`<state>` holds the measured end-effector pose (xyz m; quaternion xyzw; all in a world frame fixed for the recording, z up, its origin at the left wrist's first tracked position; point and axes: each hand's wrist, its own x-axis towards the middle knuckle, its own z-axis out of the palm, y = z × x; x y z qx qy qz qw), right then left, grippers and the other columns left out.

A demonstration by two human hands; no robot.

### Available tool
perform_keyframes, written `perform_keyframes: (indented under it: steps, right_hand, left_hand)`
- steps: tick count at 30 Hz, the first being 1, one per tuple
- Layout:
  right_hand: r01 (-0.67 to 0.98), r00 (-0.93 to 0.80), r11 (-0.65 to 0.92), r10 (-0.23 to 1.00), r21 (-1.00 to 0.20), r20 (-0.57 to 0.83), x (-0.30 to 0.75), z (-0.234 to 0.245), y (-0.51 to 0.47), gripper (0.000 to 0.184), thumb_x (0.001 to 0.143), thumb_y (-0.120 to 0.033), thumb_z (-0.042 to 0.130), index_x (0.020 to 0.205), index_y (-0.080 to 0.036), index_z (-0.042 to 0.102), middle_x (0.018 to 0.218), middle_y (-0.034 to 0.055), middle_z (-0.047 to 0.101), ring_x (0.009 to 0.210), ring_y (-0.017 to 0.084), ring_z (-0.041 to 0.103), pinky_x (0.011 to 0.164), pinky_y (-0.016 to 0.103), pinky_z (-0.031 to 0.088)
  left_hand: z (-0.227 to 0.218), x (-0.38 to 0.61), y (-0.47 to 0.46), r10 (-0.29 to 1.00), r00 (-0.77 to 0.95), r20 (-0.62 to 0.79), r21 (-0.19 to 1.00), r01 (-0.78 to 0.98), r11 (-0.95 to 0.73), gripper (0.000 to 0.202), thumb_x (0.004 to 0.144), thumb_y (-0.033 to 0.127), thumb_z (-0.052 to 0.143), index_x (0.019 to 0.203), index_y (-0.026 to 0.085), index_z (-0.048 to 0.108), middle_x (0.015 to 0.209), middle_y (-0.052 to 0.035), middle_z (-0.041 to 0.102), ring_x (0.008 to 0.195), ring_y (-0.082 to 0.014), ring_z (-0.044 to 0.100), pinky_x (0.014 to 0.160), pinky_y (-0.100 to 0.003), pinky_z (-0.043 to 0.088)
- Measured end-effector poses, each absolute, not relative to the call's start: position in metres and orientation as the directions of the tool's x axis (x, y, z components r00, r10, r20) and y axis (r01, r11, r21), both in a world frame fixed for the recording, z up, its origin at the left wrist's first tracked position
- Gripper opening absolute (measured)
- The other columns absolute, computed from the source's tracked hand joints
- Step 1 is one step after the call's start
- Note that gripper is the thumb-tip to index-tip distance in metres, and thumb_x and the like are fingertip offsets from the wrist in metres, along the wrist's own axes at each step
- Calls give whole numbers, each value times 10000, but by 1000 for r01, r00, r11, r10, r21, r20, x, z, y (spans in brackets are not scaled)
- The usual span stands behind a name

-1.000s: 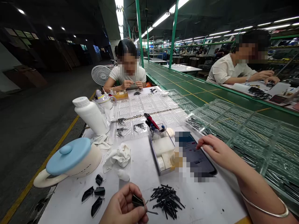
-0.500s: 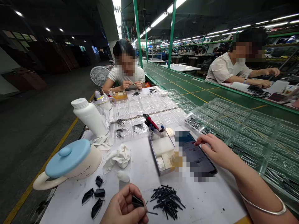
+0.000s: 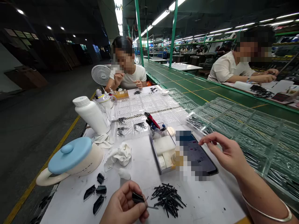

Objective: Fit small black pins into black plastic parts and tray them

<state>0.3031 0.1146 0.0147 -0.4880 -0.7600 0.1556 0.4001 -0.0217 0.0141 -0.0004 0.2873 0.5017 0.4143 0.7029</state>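
My left hand (image 3: 126,203) is closed on a small glossy black plastic part (image 3: 137,198), pinched between thumb and fingers, with a thin dark sliver pointing right from it. Just right of that hand lies a pile of thin black strips (image 3: 168,199) on the white tabletop. Several curved black pieces (image 3: 98,203) rest to its left. My right hand (image 3: 225,152), with a bangle on the wrist, hovers by the right edge of a lit phone (image 3: 202,155). Its index finger reaches over the screen, the thumb is apart, and nothing is seen in the hand.
A clear box (image 3: 162,152) with bottles and red-handled pliers (image 3: 151,120) stands mid-table. At left are a blue-lidded mug (image 3: 72,158), a white bottle (image 3: 90,113) and crumpled tissue (image 3: 120,155). Clear divided trays (image 3: 245,124) lie at right. Two co-workers sit beyond.
My right hand has drawn back slightly to the right from the screen. My left hand keeps the black part. The co-worker opposite has moved one hand up and apart from the other.
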Motion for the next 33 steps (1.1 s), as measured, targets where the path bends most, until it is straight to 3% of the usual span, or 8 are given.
perform_keyframes:
  steps: [4, 8, 11, 14, 19, 21, 26, 33]
  right_hand:
    - [324, -474, 565, 791, -758, 387, 269, 30, 80, 119, 953, -257, 449, 977, -267, 564, 854, -16, 643, 775, 125, 616, 690, 228, 498]
    - [416, -706, 350, 706, -839, -56, 221, 35, 52, 181, 947, -367, 471, 967, -261, 616, 865, 6, 650, 774, 139, 611, 664, 225, 495]
    - [408, -722, 174, 662, -896, -200, 197, 22, 45, 249, 930, -436, 476, 981, -228, 605, 828, 28, 629, 691, 141, 576, 585, 231, 480]
    - [366, -708, 190, 692, -911, -140, 190, 7, 43, 205, 910, -399, 543, 1021, -232, 588, 814, 17, 611, 642, 118, 540, 533, 207, 446]
    - [220, -702, 486, 681, -846, 208, 193, -2, 41, 101, 944, -212, 495, 1013, -239, 564, 833, 9, 593, 705, 99, 549, 600, 195, 435]
    - [210, -714, 461, 674, -862, 187, 193, -1, 41, 101, 948, -217, 488, 1005, -238, 568, 867, 17, 604, 731, 105, 558, 607, 201, 434]
    - [328, -693, 231, 718, -916, -68, 191, 3, 41, 149, 928, -330, 528, 862, -223, 610, 781, 15, 611, 687, 131, 540, 555, 226, 407]
    - [252, -632, 280, 772, -926, 62, 193, 1, 40, 153, 924, -278, 541, 802, -208, 599, 735, 8, 603, 668, 124, 553, 594, 239, 412]
  left_hand:
    - [-2, -22, 10, 952, 38, -305, 901, -313, 301, 331, 656, 265, 830, 757, 154, 534, 699, 14, 649, 587, -107, 641, 566, -204, 523]
    - [2, -22, 4, 979, -3, -204, 945, -262, 196, 276, 672, 170, 785, 753, 161, 520, 725, 9, 645, 617, -99, 620, 606, -210, 543]
    - [3, -21, 0, 985, 32, -170, 960, -220, 173, 251, 691, 133, 752, 767, 167, 515, 755, -3, 650, 694, -113, 611, 681, -234, 550]
    - [3, -19, -2, 986, 64, -153, 972, -170, 162, 234, 699, 112, 723, 769, 169, 507, 748, -7, 649, 696, -117, 604, 693, -244, 541]
    - [2, -15, -3, 986, 77, -146, 982, -113, 154, 222, 689, 99, 700, 772, 170, 507, 737, -9, 644, 673, -121, 603, 667, -248, 533]
    - [0, -15, -4, 989, 80, -123, 987, -96, 130, 220, 695, 88, 696, 776, 174, 510, 748, -8, 647, 684, -119, 609, 681, -242, 532]
    - [-1, -14, -7, 994, 105, -3, 998, -61, 9, 223, 716, 35, 682, 786, 178, 526, 782, -9, 669, 741, -116, 640, 736, -220, 532]
    - [-1, -13, -4, 980, 152, -129, 970, -187, 157, 211, 702, 93, 738, 752, 162, 546, 795, -48, 717, 773, -162, 689, 760, -275, 568]
